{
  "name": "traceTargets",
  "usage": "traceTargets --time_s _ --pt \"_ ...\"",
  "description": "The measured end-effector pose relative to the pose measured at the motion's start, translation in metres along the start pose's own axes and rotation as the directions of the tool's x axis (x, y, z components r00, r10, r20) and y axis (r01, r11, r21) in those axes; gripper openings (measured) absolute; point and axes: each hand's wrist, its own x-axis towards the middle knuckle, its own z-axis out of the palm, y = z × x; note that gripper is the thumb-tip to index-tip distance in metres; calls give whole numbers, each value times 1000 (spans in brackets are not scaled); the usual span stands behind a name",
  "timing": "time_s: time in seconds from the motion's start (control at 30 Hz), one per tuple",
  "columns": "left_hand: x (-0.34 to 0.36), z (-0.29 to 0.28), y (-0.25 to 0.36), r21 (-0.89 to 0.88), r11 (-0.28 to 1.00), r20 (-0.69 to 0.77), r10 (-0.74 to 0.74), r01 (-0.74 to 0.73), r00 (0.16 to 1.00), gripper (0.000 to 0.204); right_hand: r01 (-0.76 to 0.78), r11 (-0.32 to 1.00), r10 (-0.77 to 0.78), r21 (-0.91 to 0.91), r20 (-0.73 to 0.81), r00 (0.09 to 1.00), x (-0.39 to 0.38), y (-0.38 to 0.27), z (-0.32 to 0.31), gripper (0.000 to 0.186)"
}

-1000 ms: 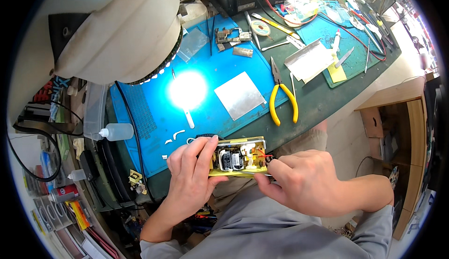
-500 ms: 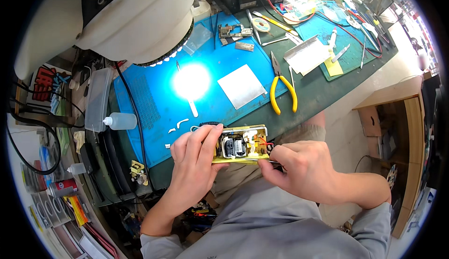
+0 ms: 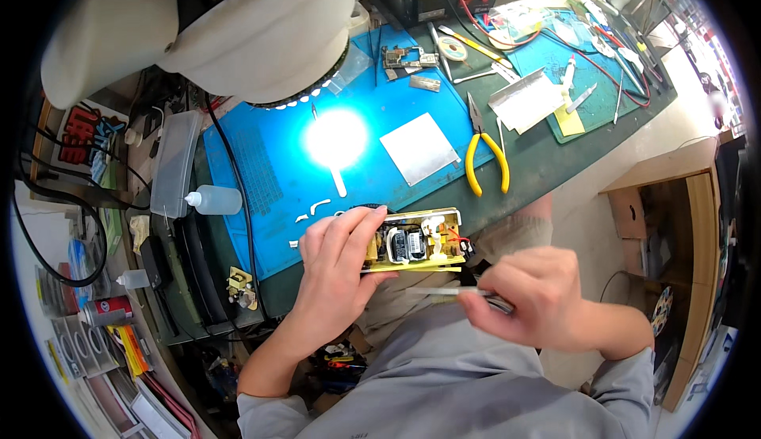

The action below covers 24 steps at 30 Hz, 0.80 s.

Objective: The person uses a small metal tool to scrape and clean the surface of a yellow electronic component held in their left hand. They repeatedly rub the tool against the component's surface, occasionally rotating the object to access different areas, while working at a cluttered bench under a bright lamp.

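Near the table's front edge, my left hand [image 3: 339, 261] grips the left end of an open power supply board [image 3: 418, 241]. Yellow insulation edges the board, white glue coats some of its parts, and red wires show at its right end. Closed around a slim metal tool [image 3: 448, 291], my right hand [image 3: 527, 296] is in front of my shirt, right of and below the board. The tool's thin shaft points left, apart from the board. Its exact kind is unclear, since the fingers cover its handle.
Yellow-handled pliers [image 3: 486, 154] and a flat metal plate [image 3: 418, 148] lie beyond the board. A bright light spot falls on the blue mat [image 3: 269, 241] under a white microscope head [image 3: 261, 43]. A clear bottle [image 3: 216, 200] lies left. Right stands a wooden cabinet [image 3: 662, 169].
My right hand has drawn the slim tool away from the board's lower right edge, down and to the right. My left hand still grips the board; the whole view has shifted slightly.
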Motion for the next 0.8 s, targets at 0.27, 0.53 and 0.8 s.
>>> traceTargets --time_s 0.27,0.53,0.8 --pt "0 1 1 -12 1000 -37 10 -11 999 79 -20 977 56 -214 164 985 12 6 3 35" --pt "0 1 1 24 1000 -12 13 -12 1000 72 -23 991 42 -130 148 988 15 8 13 33" --pt "0 1 2 42 999 12 -1 0 1000 75 -51 998 49 21 69 996 6 26 27 34"
